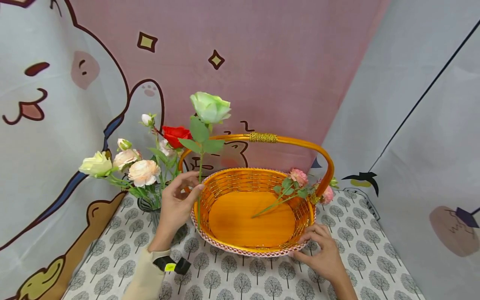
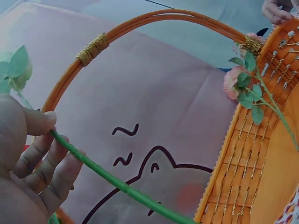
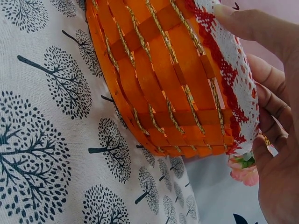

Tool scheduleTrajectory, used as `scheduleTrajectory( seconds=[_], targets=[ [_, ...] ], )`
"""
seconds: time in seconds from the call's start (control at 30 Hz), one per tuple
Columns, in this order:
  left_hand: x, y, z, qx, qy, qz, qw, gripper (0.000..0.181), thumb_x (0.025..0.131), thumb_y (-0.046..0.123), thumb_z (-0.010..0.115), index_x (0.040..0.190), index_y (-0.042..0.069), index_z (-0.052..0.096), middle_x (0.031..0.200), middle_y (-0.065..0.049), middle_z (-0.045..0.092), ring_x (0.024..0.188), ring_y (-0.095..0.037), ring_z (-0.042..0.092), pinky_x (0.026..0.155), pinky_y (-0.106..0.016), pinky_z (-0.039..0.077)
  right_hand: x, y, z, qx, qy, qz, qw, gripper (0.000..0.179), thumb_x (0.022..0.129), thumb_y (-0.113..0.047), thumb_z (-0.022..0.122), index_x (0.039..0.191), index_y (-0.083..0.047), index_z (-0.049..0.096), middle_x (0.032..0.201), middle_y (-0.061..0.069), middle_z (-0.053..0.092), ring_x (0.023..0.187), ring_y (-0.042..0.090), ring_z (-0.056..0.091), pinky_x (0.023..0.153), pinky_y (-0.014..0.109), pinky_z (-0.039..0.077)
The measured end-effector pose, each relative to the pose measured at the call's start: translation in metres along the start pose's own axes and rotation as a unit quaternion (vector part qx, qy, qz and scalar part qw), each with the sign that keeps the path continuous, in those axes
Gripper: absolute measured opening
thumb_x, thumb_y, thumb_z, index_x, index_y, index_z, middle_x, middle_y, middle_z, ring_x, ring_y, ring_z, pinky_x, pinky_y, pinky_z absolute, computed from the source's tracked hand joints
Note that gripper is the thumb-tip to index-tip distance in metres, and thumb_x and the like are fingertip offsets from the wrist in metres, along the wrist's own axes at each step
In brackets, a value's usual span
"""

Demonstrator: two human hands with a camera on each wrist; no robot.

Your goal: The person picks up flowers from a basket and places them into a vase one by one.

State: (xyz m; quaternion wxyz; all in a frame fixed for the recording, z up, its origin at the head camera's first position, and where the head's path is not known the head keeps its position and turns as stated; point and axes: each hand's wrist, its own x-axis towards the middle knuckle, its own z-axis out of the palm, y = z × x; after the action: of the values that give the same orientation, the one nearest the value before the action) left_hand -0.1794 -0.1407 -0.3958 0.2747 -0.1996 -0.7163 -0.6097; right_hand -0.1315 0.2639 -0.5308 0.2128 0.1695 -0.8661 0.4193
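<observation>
In the head view my left hand (image 1: 181,202) pinches the green stem of a pale green artificial rose (image 1: 211,107), which stands upright over the left side of an orange woven basket (image 1: 251,221). The left wrist view shows the stem (image 2: 117,182) between thumb and fingers, its lower end reaching down toward the basket's rim. My right hand (image 1: 323,252) grips the basket's lace-trimmed rim (image 3: 233,79) at the front right, thumb outside and fingers over the edge. Pink flowers (image 1: 298,177) lean inside the basket's right side, their stems lying across its floor.
Left of the basket stands a glass vase (image 1: 155,214) holding a red rose (image 1: 176,136), peach flowers (image 1: 144,173) and a cream rose (image 1: 96,164). The basket's tall handle (image 1: 300,143) arches over it. A tree-print cloth (image 1: 241,283) covers the table, with a printed curtain behind.
</observation>
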Motion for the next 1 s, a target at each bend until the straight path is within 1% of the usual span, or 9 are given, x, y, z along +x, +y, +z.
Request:
scheduleTrajectory(
  seconds=[0.07, 0.17, 0.3, 0.4, 0.47, 0.63, 0.8, 0.9, 1.0],
  targets=[
    [0.0, 0.001, -0.004, -0.004, 0.016, 0.003, 0.9999, 0.035, 0.093, -0.007, 0.069, 0.128, 0.0, 0.067, 0.096, -0.007, 0.065, 0.077, -0.008, 0.064, 0.052, -0.022, 0.05, 0.0, 0.0, 0.0, 0.0, 0.001, -0.002, 1.0, 0.045, 0.059, -0.015, 0.101, 0.081, -0.034, 0.067, 0.1, -0.005, 0.064, 0.106, 0.006, 0.043, 0.085, 0.027, 0.035],
    [0.001, 0.001, -0.011, -0.001, 0.04, 0.011, 0.9992, 0.038, 0.093, -0.008, 0.069, 0.13, -0.001, 0.065, 0.095, -0.004, 0.066, 0.073, -0.008, 0.062, 0.051, -0.021, 0.049, 0.0, 0.0, 0.0, -0.001, 0.002, -0.004, 1.0, 0.045, 0.059, -0.014, 0.101, 0.081, -0.033, 0.067, 0.1, -0.006, 0.063, 0.106, 0.007, 0.044, 0.085, 0.027, 0.035],
    [0.005, 0.004, -0.021, 0.013, 0.076, 0.02, 0.9968, 0.037, 0.093, -0.008, 0.068, 0.13, -0.004, 0.064, 0.094, -0.008, 0.066, 0.07, -0.009, 0.062, 0.051, -0.019, 0.05, 0.001, 0.0, 0.0, -0.001, 0.001, -0.004, 1.0, 0.045, 0.059, -0.015, 0.101, 0.081, -0.033, 0.067, 0.101, -0.005, 0.063, 0.106, 0.007, 0.044, 0.087, 0.028, 0.035],
    [0.008, 0.006, -0.029, 0.022, 0.105, 0.018, 0.9941, 0.037, 0.094, -0.005, 0.07, 0.13, -0.007, 0.063, 0.094, -0.008, 0.066, 0.072, -0.009, 0.063, 0.053, -0.019, 0.053, 0.0, 0.001, 0.001, 0.0, 0.0, -0.004, 1.0, 0.044, 0.059, -0.016, 0.101, 0.081, -0.032, 0.067, 0.102, -0.003, 0.064, 0.106, 0.008, 0.043, 0.087, 0.029, 0.035],
    [0.011, 0.008, -0.035, 0.024, 0.119, 0.017, 0.9924, 0.038, 0.093, -0.004, 0.07, 0.131, -0.008, 0.063, 0.093, -0.006, 0.066, 0.072, -0.009, 0.064, 0.055, -0.018, 0.054, 0.0, 0.001, 0.001, -0.001, 0.002, -0.005, 1.0, 0.044, 0.059, -0.015, 0.101, 0.081, -0.032, 0.067, 0.101, -0.003, 0.064, 0.106, 0.008, 0.043, 0.087, 0.029, 0.035],
    [0.019, 0.013, -0.046, 0.018, 0.142, 0.025, 0.9895, 0.039, 0.091, -0.009, 0.071, 0.129, -0.01, 0.063, 0.09, 0.0, 0.066, 0.07, -0.009, 0.063, 0.055, -0.016, 0.052, 0.001, 0.0, 0.002, -0.007, 0.01, -0.012, 0.9999, 0.046, 0.056, -0.011, 0.102, 0.08, -0.031, 0.067, 0.1, -0.002, 0.065, 0.105, 0.009, 0.044, 0.087, 0.028, 0.034],
    [0.031, 0.02, -0.059, 0.015, 0.166, 0.027, 0.9856, 0.039, 0.091, -0.008, 0.072, 0.129, -0.007, 0.065, 0.09, 0.003, 0.066, 0.074, -0.007, 0.064, 0.057, -0.016, 0.054, 0.004, -0.012, 0.001, -0.008, 0.014, -0.007, 0.9999, 0.044, 0.054, -0.003, 0.1, 0.077, -0.021, 0.068, 0.098, 0.006, 0.065, 0.104, 0.014, 0.045, 0.087, 0.027, 0.034],
    [0.038, 0.024, -0.066, 0.028, 0.178, 0.031, 0.9832, 0.039, 0.091, -0.004, 0.073, 0.13, -0.004, 0.066, 0.089, 0.004, 0.065, 0.075, -0.006, 0.065, 0.058, -0.015, 0.055, 0.003, -0.01, 0.002, -0.011, 0.015, -0.01, 0.9998, 0.044, 0.053, -0.003, 0.1, 0.077, -0.021, 0.068, 0.099, 0.007, 0.065, 0.105, 0.014, 0.045, 0.087, 0.028, 0.035],
    [0.042, 0.027, -0.07, 0.023, 0.189, 0.04, 0.981, 0.038, 0.092, -0.004, 0.073, 0.129, -0.003, 0.066, 0.089, 0.003, 0.065, 0.077, -0.007, 0.065, 0.059, -0.015, 0.056, 0.001, -0.005, 0.003, -0.008, 0.017, -0.006, 0.9998, 0.045, 0.053, -0.004, 0.1, 0.077, -0.023, 0.067, 0.1, 0.005, 0.064, 0.106, 0.012, 0.045, 0.088, 0.027, 0.035]
  ],
)
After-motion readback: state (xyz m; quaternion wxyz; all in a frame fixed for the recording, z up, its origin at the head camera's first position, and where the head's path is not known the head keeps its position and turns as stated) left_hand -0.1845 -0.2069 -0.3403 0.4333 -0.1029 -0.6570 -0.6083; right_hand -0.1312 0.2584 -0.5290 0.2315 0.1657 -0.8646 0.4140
